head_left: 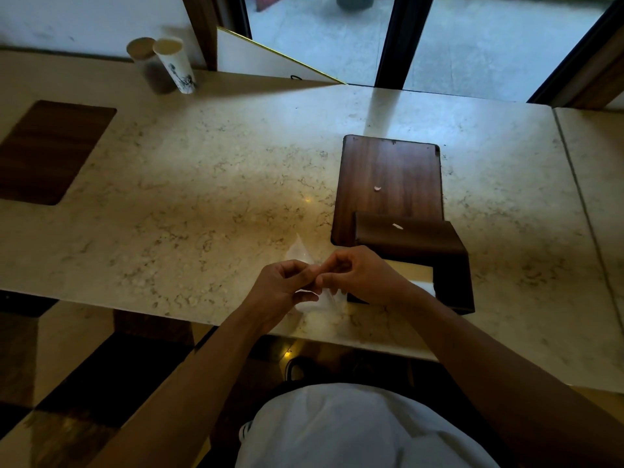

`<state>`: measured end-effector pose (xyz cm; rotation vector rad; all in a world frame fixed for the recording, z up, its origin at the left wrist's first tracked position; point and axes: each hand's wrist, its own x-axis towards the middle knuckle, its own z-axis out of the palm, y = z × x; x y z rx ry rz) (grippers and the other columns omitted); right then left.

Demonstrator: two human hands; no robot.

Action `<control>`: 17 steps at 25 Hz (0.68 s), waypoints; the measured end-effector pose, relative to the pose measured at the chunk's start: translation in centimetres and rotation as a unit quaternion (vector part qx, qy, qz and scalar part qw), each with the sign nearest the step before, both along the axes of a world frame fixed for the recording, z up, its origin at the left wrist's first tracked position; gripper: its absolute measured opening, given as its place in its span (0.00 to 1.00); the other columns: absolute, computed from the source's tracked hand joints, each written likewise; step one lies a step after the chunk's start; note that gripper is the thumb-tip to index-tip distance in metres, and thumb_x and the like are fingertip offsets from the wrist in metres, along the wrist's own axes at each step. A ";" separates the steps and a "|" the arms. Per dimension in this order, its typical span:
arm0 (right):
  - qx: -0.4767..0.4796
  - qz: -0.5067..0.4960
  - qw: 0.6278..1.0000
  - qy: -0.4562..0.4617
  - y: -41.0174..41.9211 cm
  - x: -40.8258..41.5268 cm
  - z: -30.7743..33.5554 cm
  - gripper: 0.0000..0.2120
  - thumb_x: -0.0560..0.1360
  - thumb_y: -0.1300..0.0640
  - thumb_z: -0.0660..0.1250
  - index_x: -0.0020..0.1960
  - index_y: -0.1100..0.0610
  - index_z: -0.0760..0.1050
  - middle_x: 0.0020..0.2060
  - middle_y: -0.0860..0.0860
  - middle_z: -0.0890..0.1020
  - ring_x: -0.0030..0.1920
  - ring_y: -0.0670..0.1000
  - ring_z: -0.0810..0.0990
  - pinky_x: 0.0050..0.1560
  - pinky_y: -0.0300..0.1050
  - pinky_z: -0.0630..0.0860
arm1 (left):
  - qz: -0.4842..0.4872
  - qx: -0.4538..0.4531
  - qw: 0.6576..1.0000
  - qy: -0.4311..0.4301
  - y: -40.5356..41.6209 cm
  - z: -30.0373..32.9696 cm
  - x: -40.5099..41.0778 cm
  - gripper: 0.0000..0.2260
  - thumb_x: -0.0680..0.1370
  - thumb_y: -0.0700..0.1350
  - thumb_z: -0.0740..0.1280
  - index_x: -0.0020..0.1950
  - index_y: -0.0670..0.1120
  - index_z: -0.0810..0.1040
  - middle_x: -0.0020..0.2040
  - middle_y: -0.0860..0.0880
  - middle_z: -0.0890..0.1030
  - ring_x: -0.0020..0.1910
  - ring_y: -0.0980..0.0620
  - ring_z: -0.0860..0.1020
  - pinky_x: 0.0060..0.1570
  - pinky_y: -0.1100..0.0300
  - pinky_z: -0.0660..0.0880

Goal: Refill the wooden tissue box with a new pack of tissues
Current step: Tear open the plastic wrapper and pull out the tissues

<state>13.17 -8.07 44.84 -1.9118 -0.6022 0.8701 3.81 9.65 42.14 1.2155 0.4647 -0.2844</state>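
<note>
The dark wooden tissue box (pixel 450 261) lies open near the table's front edge, with white tissues (pixel 417 280) showing inside it. Its flat wooden lid (pixel 388 184) lies just behind, partly under the box. My left hand (pixel 280 285) and my right hand (pixel 358 275) meet just left of the box. Both pinch a piece of clear plastic wrapper (pixel 315 292), which sticks up above my fingers and hangs below them.
The marble table (pixel 202 184) has a dark wooden inlay (pixel 50 150) at the far left. Two paper cups (pixel 165 62) stand at the back left, beside a white board with a gold edge (pixel 270 59). Glass doors lie beyond.
</note>
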 end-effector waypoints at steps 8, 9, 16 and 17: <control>-0.019 0.016 1.000 -0.014 0.2 0.5 0.1 0.05 0.77 0.56 0.70 0.46 0.57 0.83 0.34 0.46 0.87 0.34 0.43 0.85 0.37 0.37 0.81 | -0.031 0.065 0.997 -0.029 0.4 0.9 0.2 0.07 0.79 0.41 0.70 0.47 0.37 0.82 0.45 0.34 0.85 0.44 0.39 0.84 0.45 0.52 0.82; -0.024 0.026 0.999 -0.030 0.3 0.6 0.1 0.05 0.76 0.56 0.71 0.46 0.57 0.83 0.34 0.47 0.87 0.34 0.44 0.85 0.38 0.38 0.82 | -0.037 0.073 0.996 -0.034 0.4 1.1 0.3 0.07 0.79 0.40 0.69 0.47 0.36 0.81 0.45 0.33 0.85 0.43 0.38 0.85 0.46 0.50 0.83; -0.081 0.145 0.985 -0.051 1.0 1.3 0.5 0.03 0.76 0.54 0.68 0.45 0.50 0.80 0.38 0.49 0.85 0.38 0.47 0.85 0.45 0.49 0.83 | -0.106 0.156 0.982 -0.026 0.2 1.5 0.8 0.08 0.80 0.39 0.63 0.42 0.40 0.78 0.41 0.38 0.86 0.40 0.42 0.85 0.44 0.51 0.83; -0.089 0.155 0.983 -0.050 1.1 1.3 0.4 0.04 0.76 0.54 0.66 0.45 0.51 0.80 0.38 0.49 0.85 0.39 0.48 0.85 0.47 0.51 0.83 | -0.117 0.160 0.980 -0.016 0.1 1.5 0.8 0.09 0.81 0.40 0.62 0.43 0.40 0.77 0.41 0.38 0.85 0.39 0.43 0.84 0.43 0.51 0.82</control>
